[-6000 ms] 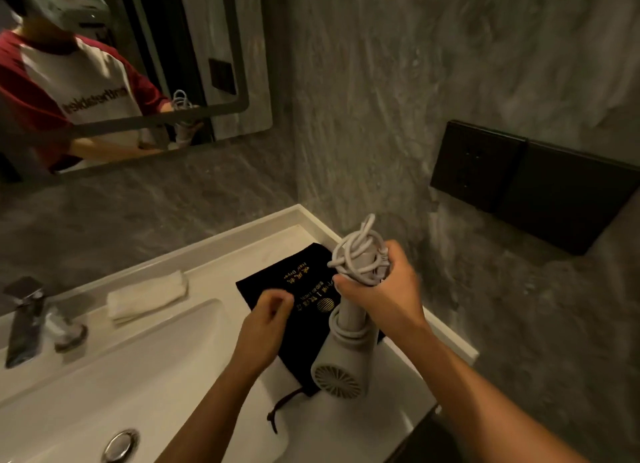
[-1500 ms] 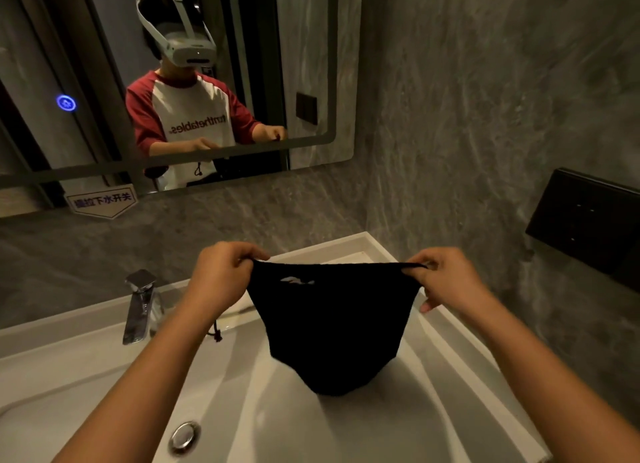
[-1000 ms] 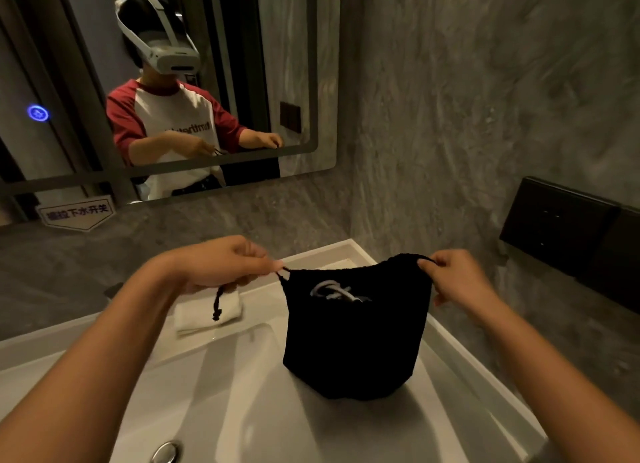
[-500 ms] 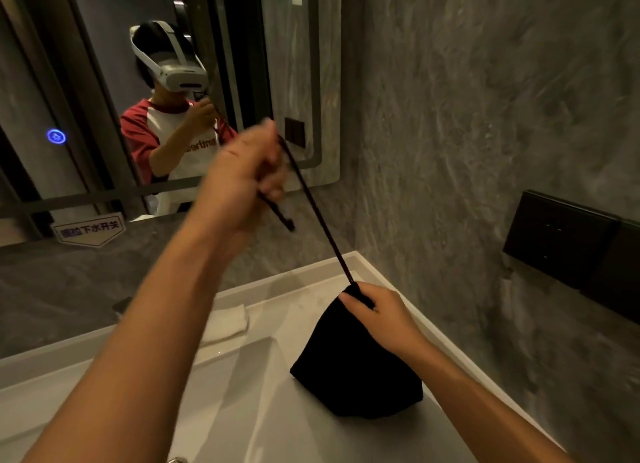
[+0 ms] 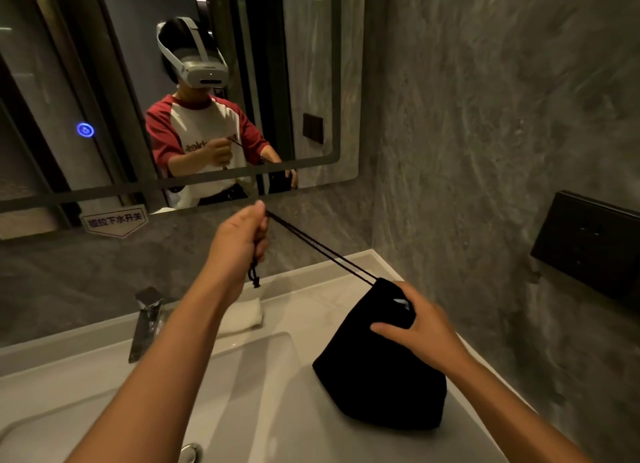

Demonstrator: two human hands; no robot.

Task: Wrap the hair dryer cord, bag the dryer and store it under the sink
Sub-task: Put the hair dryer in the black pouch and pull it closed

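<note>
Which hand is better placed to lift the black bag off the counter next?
The right hand: it already rests on the black bag near its neck. The left hand is raised, pinching the drawstring.

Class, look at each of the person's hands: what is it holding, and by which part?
The left hand grips the drawstring by its free end, pulling it taut. The right hand holds the black bag by its gathered top, near the mouth.

single head-worn wide-angle view, looking forward and down from close above the white rectangular ceramic sink (image 5: pixel 104 376), facing the dark-framed wall mirror (image 5: pixel 311 81).
</note>
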